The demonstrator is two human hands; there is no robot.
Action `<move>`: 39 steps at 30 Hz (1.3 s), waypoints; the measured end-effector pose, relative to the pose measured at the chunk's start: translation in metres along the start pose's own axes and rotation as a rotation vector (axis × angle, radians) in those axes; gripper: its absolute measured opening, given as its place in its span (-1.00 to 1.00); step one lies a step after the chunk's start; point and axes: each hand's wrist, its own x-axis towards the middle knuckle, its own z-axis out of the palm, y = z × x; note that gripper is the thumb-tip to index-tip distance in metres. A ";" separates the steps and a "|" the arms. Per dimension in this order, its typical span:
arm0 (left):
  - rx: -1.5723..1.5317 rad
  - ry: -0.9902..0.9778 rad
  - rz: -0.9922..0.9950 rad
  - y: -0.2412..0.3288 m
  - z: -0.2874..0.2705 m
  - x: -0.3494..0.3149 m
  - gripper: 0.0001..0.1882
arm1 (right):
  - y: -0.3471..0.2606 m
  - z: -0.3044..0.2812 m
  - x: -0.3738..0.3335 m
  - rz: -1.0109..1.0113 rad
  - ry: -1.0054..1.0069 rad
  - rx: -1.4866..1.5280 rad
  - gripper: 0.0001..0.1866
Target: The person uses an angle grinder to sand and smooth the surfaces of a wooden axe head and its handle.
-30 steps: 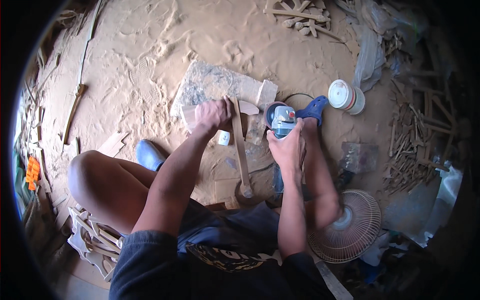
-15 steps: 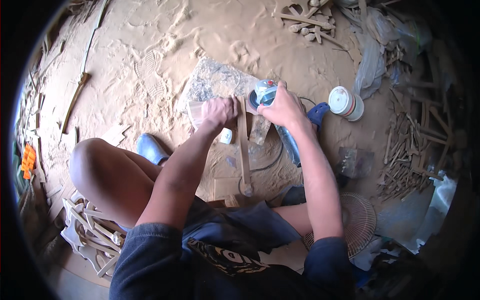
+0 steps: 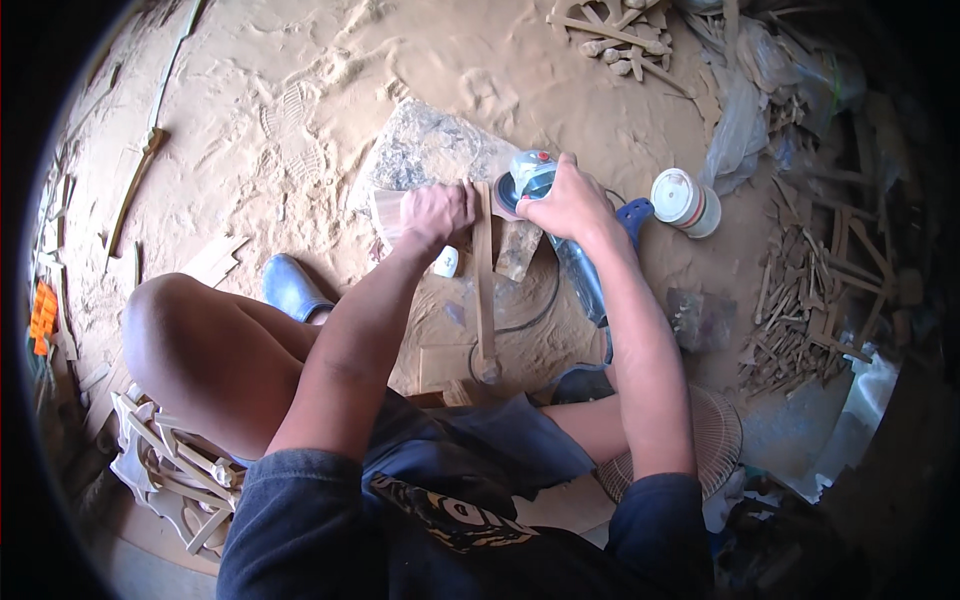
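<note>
My left hand [image 3: 438,214] is closed on a pale wooden piece [image 3: 386,210], pressing it over a speckled, dusty slab [image 3: 425,150]. In my right hand [image 3: 572,203] is an angle grinder [image 3: 583,285], blue-bodied, gripped near its head. The round disc [image 3: 506,193] faces left, close beside a long narrow wooden strip [image 3: 484,285]. That strip runs from between my hands toward my lap. My left fingers hide part of the wooden piece, and my right hand covers part of the grinder.
Sandy dust covers the floor. A white tub [image 3: 685,203] stands right of the grinder, whose cord [image 3: 545,310] curls below it. Wooden sticks [image 3: 790,310] are heaped at the right, curved wooden parts [image 3: 180,470] at the lower left. A round fan grille [image 3: 715,440] lies by my right leg.
The whole view has shifted slightly. Both hands keep their grips, and the grinder's disc stays close to the wooden strip.
</note>
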 end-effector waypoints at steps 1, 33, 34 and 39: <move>-0.001 0.008 -0.003 0.000 0.001 -0.001 -0.48 | 0.004 0.001 0.001 0.008 0.004 -0.003 0.01; 0.112 -0.393 0.044 0.026 0.001 -0.016 -0.50 | 0.112 0.073 -0.132 0.016 0.454 0.183 0.00; 0.134 -0.363 0.068 0.023 -0.003 -0.017 -0.48 | 0.109 0.082 -0.129 -0.011 0.441 0.212 -0.01; 0.170 -0.236 0.053 0.017 0.001 -0.024 -0.53 | 0.086 0.100 -0.119 -0.031 0.351 0.253 0.03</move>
